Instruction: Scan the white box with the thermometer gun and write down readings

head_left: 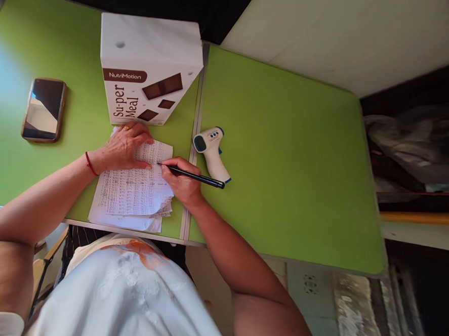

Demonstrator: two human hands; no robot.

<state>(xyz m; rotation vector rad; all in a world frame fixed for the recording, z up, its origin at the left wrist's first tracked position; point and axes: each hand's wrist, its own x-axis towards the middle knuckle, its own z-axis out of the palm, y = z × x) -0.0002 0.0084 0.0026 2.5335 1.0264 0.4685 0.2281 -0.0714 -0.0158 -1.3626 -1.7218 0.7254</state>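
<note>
Several sheets of paper [131, 195] covered in rows of small writing lie stacked on the green table, their edges uneven. Across the upper part of the sheets rests my left hand [123, 149], laid flat with its fingers spread and the thumb pointing right. A black pen [197, 175] is gripped in my right hand [183, 183], its tip at the right side of the writing and its rear end sticking out to the right. Whether the tip touches the paper is too small to tell.
Just beyond the papers stands a white NutriMotion box [152, 47]. A white and blue infrared thermometer [213, 154] lies right of the pen hand, by the seam of the green table [293, 167]. Far left is a smartphone [44, 110]. A wall [331, 37] borders the table's back.
</note>
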